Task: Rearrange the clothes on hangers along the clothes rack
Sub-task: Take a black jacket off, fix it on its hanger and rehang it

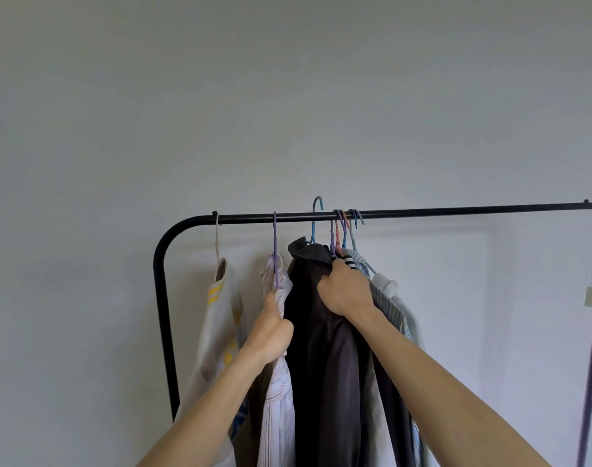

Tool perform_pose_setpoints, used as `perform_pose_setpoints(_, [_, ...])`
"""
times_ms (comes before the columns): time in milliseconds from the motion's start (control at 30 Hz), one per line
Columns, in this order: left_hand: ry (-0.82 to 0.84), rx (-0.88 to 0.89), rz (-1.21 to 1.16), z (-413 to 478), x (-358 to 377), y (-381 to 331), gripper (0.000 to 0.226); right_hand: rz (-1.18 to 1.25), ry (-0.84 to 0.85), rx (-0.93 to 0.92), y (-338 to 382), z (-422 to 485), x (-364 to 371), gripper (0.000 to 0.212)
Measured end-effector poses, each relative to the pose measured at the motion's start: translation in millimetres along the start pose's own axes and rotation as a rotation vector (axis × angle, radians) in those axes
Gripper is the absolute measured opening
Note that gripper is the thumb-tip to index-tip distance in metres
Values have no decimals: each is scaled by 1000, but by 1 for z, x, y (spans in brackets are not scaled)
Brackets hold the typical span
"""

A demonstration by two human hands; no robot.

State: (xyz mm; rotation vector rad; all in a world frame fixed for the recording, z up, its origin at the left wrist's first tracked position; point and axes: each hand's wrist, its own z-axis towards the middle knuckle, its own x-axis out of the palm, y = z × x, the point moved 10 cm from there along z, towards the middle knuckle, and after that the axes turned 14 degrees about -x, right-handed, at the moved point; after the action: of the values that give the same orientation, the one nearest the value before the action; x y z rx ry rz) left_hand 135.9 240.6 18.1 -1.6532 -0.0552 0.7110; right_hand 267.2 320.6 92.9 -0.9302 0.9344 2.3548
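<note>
A black clothes rack [456, 210] spans the view. At its left hangs a cream garment with yellow stripes [220, 305]. Beside it is a pale striped shirt [277, 382] on a purple hanger [275, 244]; my left hand [271, 328] grips this shirt at the shoulder. My right hand [345, 291] is closed on the shoulder of a dark jacket [325, 365]. The jacket's blue hanger [316, 217] has its hook raised above the bar. Several more hangers with light shirts [389, 298] are bunched just right of it.
A plain white wall stands behind the rack. The bar's right half [490, 208] carries no hangers. A thin purple pole [591, 365] and a hanging cord with a small white tag [591, 295] run along the right edge.
</note>
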Motion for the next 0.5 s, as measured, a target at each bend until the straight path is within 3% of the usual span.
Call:
perform_pose_setpoints(200, [-12,11,-10,-6,-1,2,72,-96,107,33,-19,-13,36,27])
perform_pose_setpoints(433, [-116,80,130,-7,-1,7,90,-132,175,17,-60,-120,98,21])
perform_pose_setpoints(500, [-183,138,195,-18,2,9,93,-105,181,6,-66,-154,105,9])
